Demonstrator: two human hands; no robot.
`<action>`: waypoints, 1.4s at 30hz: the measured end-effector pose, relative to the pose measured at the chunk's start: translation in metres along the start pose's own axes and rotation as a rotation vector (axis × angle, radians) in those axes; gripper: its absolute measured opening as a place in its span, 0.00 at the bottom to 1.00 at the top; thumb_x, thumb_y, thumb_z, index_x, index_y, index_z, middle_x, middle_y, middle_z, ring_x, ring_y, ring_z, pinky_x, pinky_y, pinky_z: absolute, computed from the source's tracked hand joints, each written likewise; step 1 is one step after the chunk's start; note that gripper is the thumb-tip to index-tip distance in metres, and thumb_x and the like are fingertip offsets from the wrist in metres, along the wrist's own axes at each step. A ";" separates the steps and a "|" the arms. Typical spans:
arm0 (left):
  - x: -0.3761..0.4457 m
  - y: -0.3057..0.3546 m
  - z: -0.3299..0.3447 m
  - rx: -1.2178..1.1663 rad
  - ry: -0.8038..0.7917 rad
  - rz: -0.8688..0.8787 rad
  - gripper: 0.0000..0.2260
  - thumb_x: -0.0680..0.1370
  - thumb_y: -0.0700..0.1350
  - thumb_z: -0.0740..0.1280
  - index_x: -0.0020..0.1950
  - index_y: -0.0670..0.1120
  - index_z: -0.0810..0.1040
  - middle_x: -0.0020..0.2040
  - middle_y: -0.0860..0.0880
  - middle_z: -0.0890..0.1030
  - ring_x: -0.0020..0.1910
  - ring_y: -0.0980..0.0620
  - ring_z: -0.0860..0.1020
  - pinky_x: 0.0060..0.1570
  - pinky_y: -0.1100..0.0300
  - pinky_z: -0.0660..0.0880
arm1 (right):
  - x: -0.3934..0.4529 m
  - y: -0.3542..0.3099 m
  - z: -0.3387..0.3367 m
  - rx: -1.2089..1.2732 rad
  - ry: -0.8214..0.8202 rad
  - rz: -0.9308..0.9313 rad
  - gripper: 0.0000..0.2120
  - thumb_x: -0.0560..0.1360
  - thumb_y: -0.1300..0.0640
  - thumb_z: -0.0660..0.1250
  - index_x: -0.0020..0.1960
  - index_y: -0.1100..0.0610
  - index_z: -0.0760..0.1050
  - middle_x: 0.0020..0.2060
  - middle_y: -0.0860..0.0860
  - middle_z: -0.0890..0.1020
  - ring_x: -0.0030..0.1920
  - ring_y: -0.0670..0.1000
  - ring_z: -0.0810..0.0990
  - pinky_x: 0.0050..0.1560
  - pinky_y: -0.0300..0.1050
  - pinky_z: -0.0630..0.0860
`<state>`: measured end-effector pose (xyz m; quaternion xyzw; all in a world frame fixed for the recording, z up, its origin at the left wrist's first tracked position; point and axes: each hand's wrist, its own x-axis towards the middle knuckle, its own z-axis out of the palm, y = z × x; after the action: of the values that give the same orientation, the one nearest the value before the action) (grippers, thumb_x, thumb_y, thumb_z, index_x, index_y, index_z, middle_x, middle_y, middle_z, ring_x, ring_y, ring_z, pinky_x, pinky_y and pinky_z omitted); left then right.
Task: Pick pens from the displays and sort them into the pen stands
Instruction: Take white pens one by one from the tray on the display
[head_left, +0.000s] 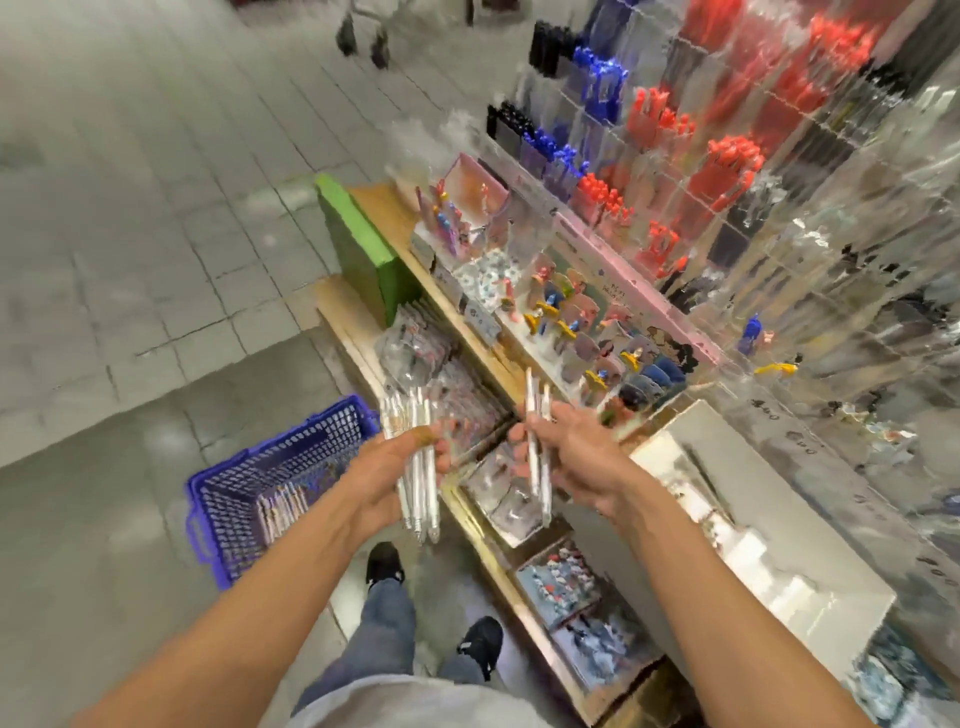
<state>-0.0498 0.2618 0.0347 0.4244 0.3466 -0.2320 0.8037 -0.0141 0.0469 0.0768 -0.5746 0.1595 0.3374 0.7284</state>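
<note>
My left hand (400, 467) grips a bundle of several white pens (415, 415), fanned out above and below the fist. In my right hand (566, 441) are a few more white pens (537, 400), held upright over the lower shelf. Both hands hover in front of a wooden display shelf (467, 317). Clear acrylic pen stands (675, 171) rise at the upper right, filled with red pens (727, 161), blue pens (602, 83) and black pens (550, 41). The frame is blurred.
A blue plastic basket (270, 488) with some packets sits on the grey tiled floor at my left. A green board (358, 244) leans at the shelf's end. Cartoon-topped pens (561, 317) and a white box (769, 530) fill the shelf. My shoes (384, 564) stand below.
</note>
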 end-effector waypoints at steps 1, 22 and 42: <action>-0.003 0.003 -0.015 -0.049 0.033 0.023 0.05 0.74 0.38 0.71 0.47 0.38 0.81 0.37 0.43 0.83 0.30 0.49 0.81 0.30 0.60 0.80 | 0.009 0.002 0.017 -0.061 -0.024 0.017 0.07 0.82 0.63 0.57 0.60 0.63 0.68 0.39 0.55 0.80 0.35 0.50 0.79 0.39 0.47 0.81; 0.056 0.030 -0.365 -0.270 0.467 -0.010 0.07 0.76 0.37 0.71 0.54 0.39 0.82 0.43 0.42 0.85 0.36 0.49 0.83 0.38 0.58 0.82 | 0.261 0.162 0.259 -0.433 -0.149 0.405 0.06 0.80 0.67 0.58 0.52 0.59 0.71 0.37 0.54 0.78 0.34 0.50 0.77 0.40 0.48 0.77; 0.504 -0.174 -0.623 0.078 0.817 -0.160 0.13 0.76 0.40 0.71 0.59 0.42 0.77 0.57 0.42 0.82 0.51 0.45 0.81 0.56 0.52 0.77 | 0.672 0.593 0.256 -0.954 -0.169 0.480 0.19 0.78 0.65 0.64 0.68 0.62 0.66 0.54 0.57 0.78 0.41 0.48 0.77 0.38 0.42 0.78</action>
<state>-0.0621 0.6547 -0.6847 0.4834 0.6598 -0.1192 0.5628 0.0309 0.5626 -0.6989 -0.7597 0.0562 0.5745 0.2993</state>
